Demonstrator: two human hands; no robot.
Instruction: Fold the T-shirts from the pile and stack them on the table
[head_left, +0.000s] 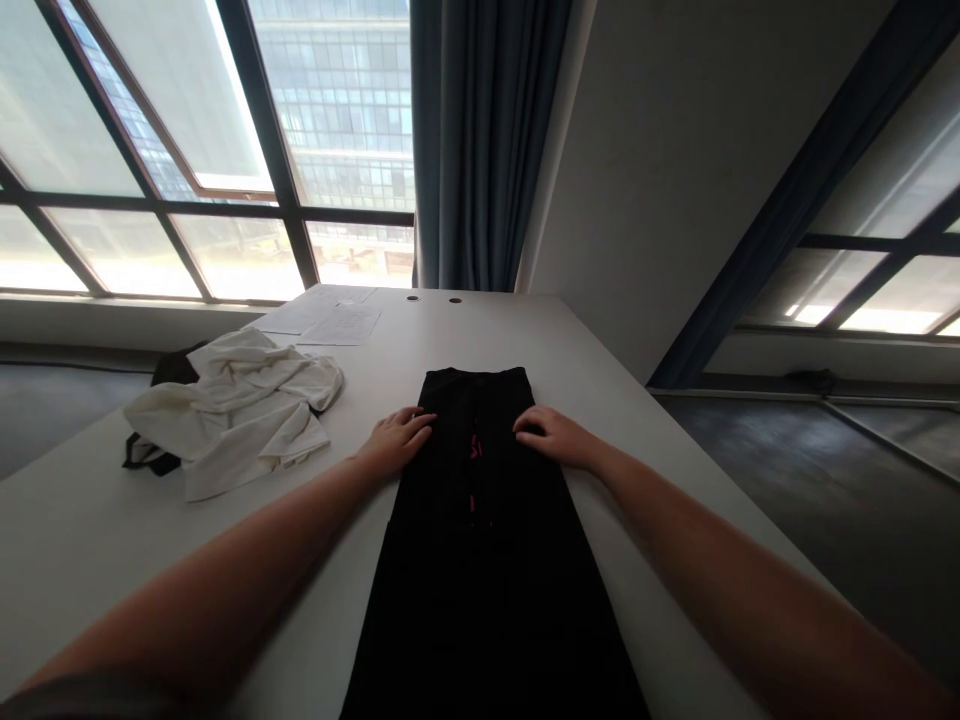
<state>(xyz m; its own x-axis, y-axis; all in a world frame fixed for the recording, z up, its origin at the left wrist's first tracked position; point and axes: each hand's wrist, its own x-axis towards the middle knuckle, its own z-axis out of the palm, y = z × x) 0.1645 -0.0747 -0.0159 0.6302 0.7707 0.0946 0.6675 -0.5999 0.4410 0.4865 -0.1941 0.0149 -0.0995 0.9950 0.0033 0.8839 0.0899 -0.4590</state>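
A long black garment (487,580) with small pink marks down its middle lies flat on the white table (600,390), its far edge lying across the table and its near part running out of the bottom of the view. My left hand (397,438) rests at its left edge near the far end, fingers apart and fingertips on the cloth. On the opposite edge lies my right hand (553,436), its fingers slightly bent and resting on the fabric, not visibly gripping it.
A crumpled white garment (240,405) with dark pieces under it lies on the left of the table. Behind it are printed papers (330,318). Two round holes are near the far edge. A blue curtain (484,150) and windows stand beyond.
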